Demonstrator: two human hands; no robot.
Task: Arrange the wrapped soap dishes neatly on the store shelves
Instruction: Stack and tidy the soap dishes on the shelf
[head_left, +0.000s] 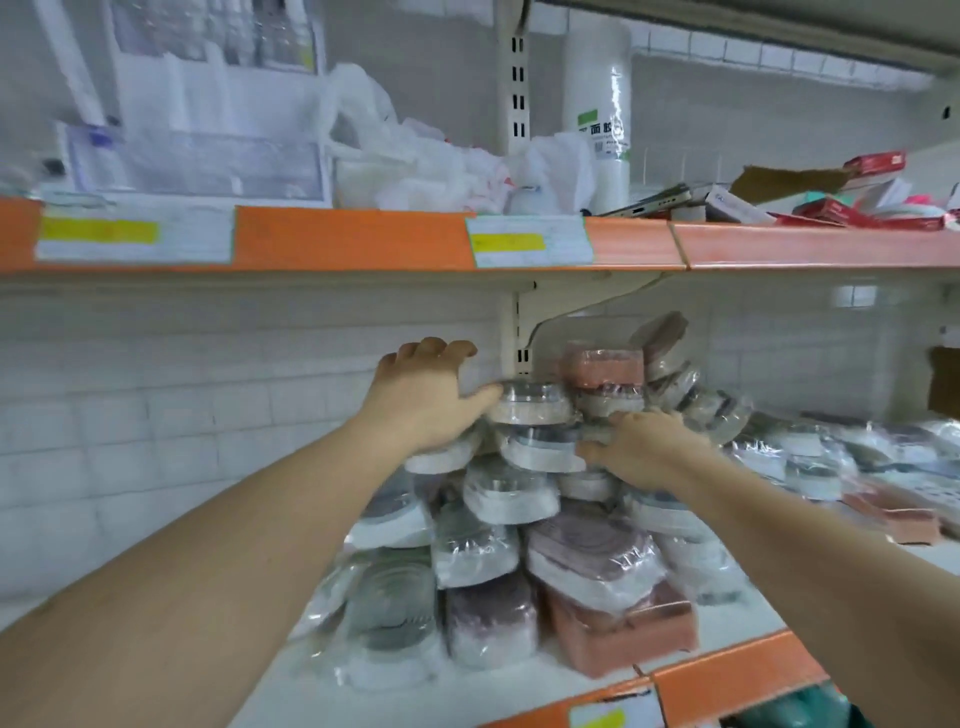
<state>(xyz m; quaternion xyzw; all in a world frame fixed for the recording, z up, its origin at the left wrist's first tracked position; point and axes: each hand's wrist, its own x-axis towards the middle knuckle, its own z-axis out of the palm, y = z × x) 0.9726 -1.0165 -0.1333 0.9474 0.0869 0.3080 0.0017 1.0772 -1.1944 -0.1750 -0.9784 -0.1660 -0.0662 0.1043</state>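
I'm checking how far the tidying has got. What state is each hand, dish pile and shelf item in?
left hand: fingers spread, thumb against the top wrapped dish
right hand: grips the wrapped dish below
front pile: stacked unevenly
pink dishes: stacked at back
upper shelf: cluttered with bags

both forearms are bare, no sleeves, rings or watch.

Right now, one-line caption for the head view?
Both hands, left hand and right hand, steady the top of a pile of wrapped soap dishes on the shelf.
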